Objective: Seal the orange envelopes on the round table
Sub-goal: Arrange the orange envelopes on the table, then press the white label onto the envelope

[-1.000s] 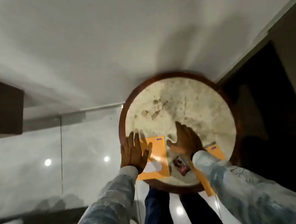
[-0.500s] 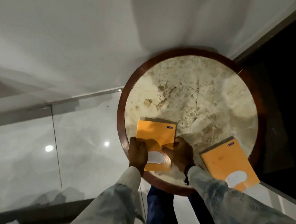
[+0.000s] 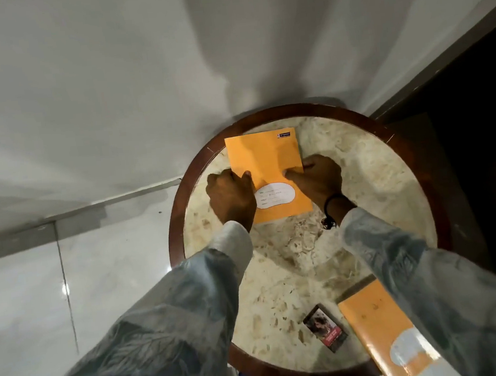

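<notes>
Round marble-topped bench (image 3: 391,174) with dark wooden rim, seen from above. Orange envelope (image 3: 263,159) lying flat at the far side of the bench, white label patch (image 3: 275,196) near its close end, small dark mark at its far right corner. Left hand (image 3: 232,198) curled at the envelope's left edge, thumb on top of the paper, gripping it. Right hand (image 3: 315,178) closed on the right edge, fingers pinching the paper; dark band (image 3: 334,200) around that wrist. Pale patterned sleeves (image 3: 173,310) on both arms. Second orange envelope (image 3: 381,323) at the near right, overhanging the rim, partly under the right sleeve. Small dark card (image 3: 325,327) just beside it on the marble.
</notes>
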The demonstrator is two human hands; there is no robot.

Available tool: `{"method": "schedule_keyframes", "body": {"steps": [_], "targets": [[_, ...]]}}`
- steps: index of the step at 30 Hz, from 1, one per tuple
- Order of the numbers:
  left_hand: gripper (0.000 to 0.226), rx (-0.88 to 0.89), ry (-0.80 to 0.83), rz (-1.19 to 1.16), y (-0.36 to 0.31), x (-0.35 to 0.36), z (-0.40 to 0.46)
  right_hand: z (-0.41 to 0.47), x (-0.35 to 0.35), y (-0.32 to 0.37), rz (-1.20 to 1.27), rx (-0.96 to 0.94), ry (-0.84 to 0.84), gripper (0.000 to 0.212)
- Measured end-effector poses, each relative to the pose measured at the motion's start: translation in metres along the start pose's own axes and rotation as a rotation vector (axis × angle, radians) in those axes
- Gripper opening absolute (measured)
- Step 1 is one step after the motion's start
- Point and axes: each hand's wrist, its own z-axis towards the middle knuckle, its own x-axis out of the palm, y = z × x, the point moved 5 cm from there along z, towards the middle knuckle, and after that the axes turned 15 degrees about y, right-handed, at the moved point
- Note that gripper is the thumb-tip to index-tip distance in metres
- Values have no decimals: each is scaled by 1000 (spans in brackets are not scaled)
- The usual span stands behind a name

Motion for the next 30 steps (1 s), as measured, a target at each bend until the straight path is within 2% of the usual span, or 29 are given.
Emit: {"method": "schedule_keyframes", "body": {"steps": [2,4,7,10,14,17,22,26,30], "targets": [[42,-2,-39,101,3,7,-19,-13,-9,-20,10,49,0,39],[37,51,-25,20,10,21,-54,-44,-21,-44,-26,112,43,39],[31,34,155,-16,22,68,-125,-104,-48,-92,-165,171,122,43],[26,-75,345,-48,34,128,-196,-159,-78,-144,-350,228,131,49],[32,-231,527,-6,54,202,-272,-206,-102,-217,-435,357,190,72],[39,-346,502,-25,60,237,-298,-219,-105,-258,-412,385,246,85],[41,-412,341,-145,54,260,-307,-224,-105,-282,-383,341,224,80],[31,-304,275,-259,38,259,-303,-230,-125,-283,-314,395,177,65],[27,-156,218,-304,11,228,-259,-205,-139,-238,-217,291,119,72]]}}
